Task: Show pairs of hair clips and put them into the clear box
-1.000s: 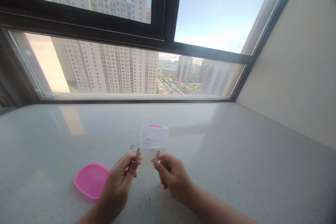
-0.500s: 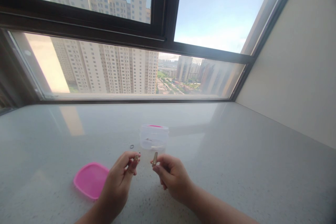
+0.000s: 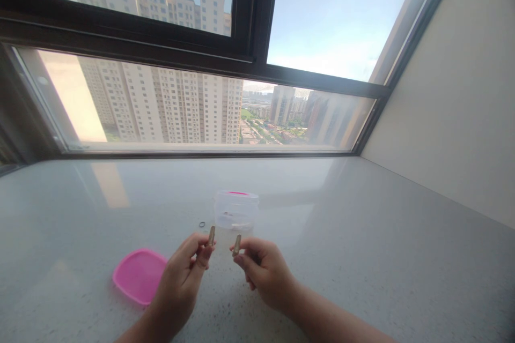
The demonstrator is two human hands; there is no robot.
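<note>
A dark-framed window (image 3: 261, 16) is filling the far side of the room, with an apartment tower (image 3: 161, 102) showing through its left panes. Below it, a speckled pale stone sill (image 3: 362, 257) is stretching toward me, and a plain wall (image 3: 454, 107) is closing off the right.

The person's left hand (image 3: 185, 268) and right hand (image 3: 267, 268) are hovering over the sill, facing each other with a narrow gap between the fingertips. A pink plastic lid (image 3: 139, 277) is lying flat beside the left hand, partly hidden by it. Just beyond the fingers a clear plastic container (image 3: 237, 208) is standing on the sill; something small and dark is showing through its wall, too blurred to name.

Between thumb and fingers, the left hand is gripping a tapered brass-coloured piece (image 3: 211, 236), and the right hand is pinching a matching brass-coloured piece (image 3: 237, 245) the same way. The left one is now pointing upward, showing its long side, where half a second ago it was turned nearly end-on; the right one is holding about the same slant. To my eye, the two are now sitting almost parallel, still apart. A thin dark ring (image 3: 202, 224) is lying left of the container.
</note>
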